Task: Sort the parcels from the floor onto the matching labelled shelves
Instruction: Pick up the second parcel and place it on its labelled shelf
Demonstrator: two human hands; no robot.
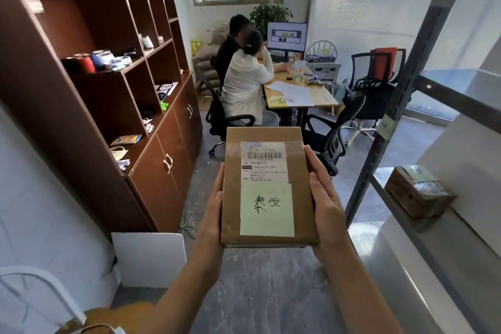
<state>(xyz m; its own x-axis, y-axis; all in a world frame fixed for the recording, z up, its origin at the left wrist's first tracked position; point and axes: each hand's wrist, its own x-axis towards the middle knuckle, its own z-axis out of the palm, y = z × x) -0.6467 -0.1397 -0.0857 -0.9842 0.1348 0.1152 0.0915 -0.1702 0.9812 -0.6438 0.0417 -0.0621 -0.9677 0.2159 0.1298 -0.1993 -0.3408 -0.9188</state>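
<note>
Parcel (298, 184) centre frame, face up, gripped by both hands: left hand (214, 214) on its left edge, right hand (325, 206) on its right, thumbs along the sides; barcode label (264, 163) above green note (267, 210) handwritten 泰安; second parcel (418, 191) on steel shelf (401, 211), right.

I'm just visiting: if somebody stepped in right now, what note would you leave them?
Left hand: grips the parcel's left edge.
Right hand: grips its right edge.
The parcel is held flat at chest height, face up, with a handwritten green note below the printed label.
Done: another parcel already sits on the metal rack to the right.
Left: read the note and put this parcel on the matching shelf. The shelf labels are unreadable from here. Then go back to the floor for more; no floor parcels are in view.
</note>
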